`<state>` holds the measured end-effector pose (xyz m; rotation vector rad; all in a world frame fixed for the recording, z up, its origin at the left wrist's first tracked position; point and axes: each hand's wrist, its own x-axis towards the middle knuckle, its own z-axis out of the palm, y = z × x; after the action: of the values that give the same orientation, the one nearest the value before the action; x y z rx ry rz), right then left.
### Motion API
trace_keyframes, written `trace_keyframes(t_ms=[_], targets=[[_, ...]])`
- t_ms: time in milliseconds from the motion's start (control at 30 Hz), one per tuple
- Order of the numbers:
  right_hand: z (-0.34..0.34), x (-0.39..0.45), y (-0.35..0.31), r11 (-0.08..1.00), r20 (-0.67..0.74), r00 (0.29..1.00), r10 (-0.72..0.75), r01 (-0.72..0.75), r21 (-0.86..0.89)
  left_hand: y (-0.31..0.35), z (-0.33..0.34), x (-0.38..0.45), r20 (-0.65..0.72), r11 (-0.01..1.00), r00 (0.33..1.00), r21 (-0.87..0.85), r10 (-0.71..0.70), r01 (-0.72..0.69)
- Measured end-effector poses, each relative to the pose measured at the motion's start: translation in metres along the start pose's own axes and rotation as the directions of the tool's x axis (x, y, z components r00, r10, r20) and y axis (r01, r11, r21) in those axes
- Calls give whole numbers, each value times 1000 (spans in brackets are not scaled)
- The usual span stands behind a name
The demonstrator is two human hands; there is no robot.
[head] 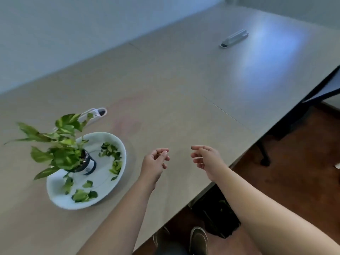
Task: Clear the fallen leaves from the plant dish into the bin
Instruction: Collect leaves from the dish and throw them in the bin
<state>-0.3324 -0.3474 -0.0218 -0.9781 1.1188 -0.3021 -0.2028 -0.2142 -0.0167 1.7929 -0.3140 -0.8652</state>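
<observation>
From your head camera, your left hand point(155, 161) hovers over the table point(184, 92) just right of the white dish point(110, 138), its grip loose, fingers lightly curled and holding nothing. Your right hand point(207, 160) hangs near the table's edge, equally relaxed and empty. Fallen leaves point(111, 150) lie scattered in the dish around the potted plant point(60, 150). The dark bin point(215, 216) sits on the floor under the table's edge, beside your shoe point(198, 240).
</observation>
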Motion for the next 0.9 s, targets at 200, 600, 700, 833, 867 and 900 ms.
trace_keyframes(t_ms=[200,600,700,833,867,900], targets=[[101,-1,1,965,225,974,-9,67,-254,-28,-104,-18,-306,992,950,-120,-59,23],[246,-12,38,371,611,791,-37,578,-726,-89,-250,-36,-455,905,885,329,-97,269],[265,-6,50,150,697,717,-6,689,-709,-94,-266,-29,-388,815,920,518,-49,262],[277,6,58,-64,673,738,48,674,-736,-90,-273,-18,-274,681,960,694,-50,234],[280,7,60,-121,662,747,62,664,-738,-90,-273,-15,-253,662,964,710,-76,239],[282,7,61,-177,657,750,72,658,-732,-88,-272,-12,-238,648,966,722,-99,244]])
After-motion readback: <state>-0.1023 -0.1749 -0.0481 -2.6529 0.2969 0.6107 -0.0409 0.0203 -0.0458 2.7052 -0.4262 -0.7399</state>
